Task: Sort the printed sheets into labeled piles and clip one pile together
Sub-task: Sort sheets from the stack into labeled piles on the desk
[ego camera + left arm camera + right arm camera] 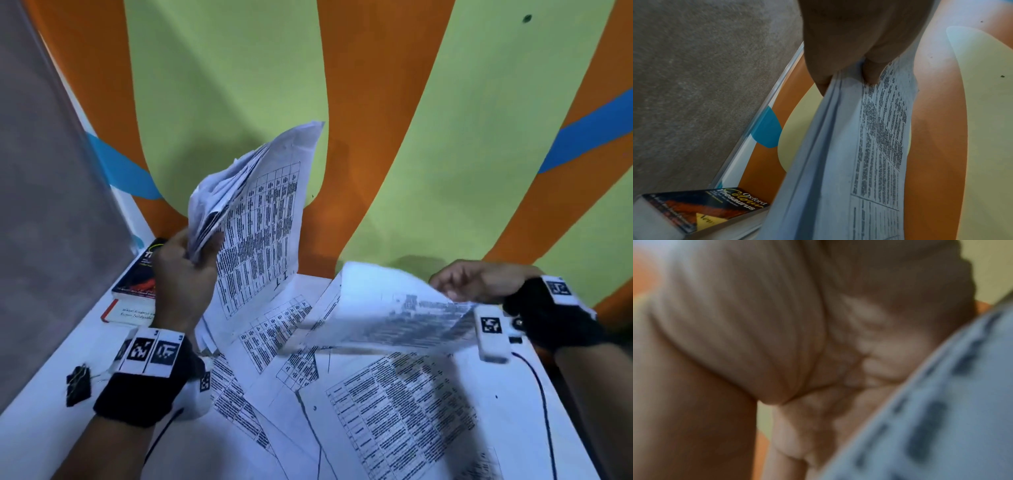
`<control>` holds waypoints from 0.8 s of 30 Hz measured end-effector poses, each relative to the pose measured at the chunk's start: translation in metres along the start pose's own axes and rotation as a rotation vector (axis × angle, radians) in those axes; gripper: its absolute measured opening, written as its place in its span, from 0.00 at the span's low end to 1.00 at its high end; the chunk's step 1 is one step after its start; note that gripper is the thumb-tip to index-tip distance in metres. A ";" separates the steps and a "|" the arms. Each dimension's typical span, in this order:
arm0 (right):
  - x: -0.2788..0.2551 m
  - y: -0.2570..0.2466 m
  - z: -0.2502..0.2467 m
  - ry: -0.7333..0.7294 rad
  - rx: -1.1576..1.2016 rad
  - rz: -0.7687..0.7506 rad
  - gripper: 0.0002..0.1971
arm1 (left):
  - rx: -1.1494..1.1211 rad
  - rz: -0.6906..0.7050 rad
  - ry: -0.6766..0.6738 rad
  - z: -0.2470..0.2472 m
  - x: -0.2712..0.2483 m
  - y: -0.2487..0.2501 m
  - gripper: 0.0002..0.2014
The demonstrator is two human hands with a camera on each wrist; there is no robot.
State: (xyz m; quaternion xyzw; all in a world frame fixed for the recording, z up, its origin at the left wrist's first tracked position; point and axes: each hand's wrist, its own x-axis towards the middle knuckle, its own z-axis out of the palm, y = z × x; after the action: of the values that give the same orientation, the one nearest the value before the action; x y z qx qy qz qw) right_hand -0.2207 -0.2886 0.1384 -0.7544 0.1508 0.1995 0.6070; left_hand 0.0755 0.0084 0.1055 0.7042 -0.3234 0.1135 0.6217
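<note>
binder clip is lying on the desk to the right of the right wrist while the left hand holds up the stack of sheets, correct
Not quite. The head view shows the binder clip lying on the desk to the left of the left wrist. The left hand does hold up the stack of sheets.

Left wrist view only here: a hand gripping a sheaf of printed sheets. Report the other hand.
Observer: The right hand pinches one loose printed sheet by its edge, raised above the white table.
Operator: Locate the clip.
Observer: A black binder clip lies on the table near its left edge, untouched.
Operator: Describe what's under the raised sheet.
Observer: More printed sheets lie flat, overlapping.
</note>
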 end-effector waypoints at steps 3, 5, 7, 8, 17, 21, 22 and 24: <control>0.024 0.014 0.016 -0.048 -0.170 0.125 0.11 | 0.008 -0.010 0.007 -0.004 0.003 -0.005 0.17; 0.042 0.021 0.032 -0.007 -0.286 0.235 0.09 | 0.003 -0.022 0.019 -0.005 0.004 -0.007 0.18; 0.062 0.028 0.045 0.076 -0.461 0.212 0.09 | 0.006 -0.020 0.016 -0.004 0.003 -0.006 0.16; 0.071 0.031 0.050 0.133 -0.549 0.162 0.08 | 0.016 -0.015 0.011 -0.003 0.002 -0.004 0.17; 0.090 0.056 0.107 0.058 -0.789 0.256 0.10 | 0.066 0.008 -0.030 0.001 -0.004 -0.004 0.14; 0.061 0.018 0.139 -0.354 -0.729 0.340 0.08 | 0.073 0.012 -0.025 0.000 -0.002 -0.014 0.14; 0.054 0.009 0.141 -0.445 -0.704 0.336 0.09 | 0.068 0.012 -0.025 0.000 -0.002 -0.015 0.14; 0.044 -0.002 0.137 -0.501 -0.700 0.288 0.08 | 0.051 0.014 -0.024 0.001 -0.002 -0.013 0.14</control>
State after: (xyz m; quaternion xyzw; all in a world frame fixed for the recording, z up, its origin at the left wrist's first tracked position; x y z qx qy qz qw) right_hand -0.1972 -0.1535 0.0940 -0.8140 0.0262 0.4970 0.2994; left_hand 0.0810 0.0086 0.0940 0.7187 -0.3330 0.1176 0.5989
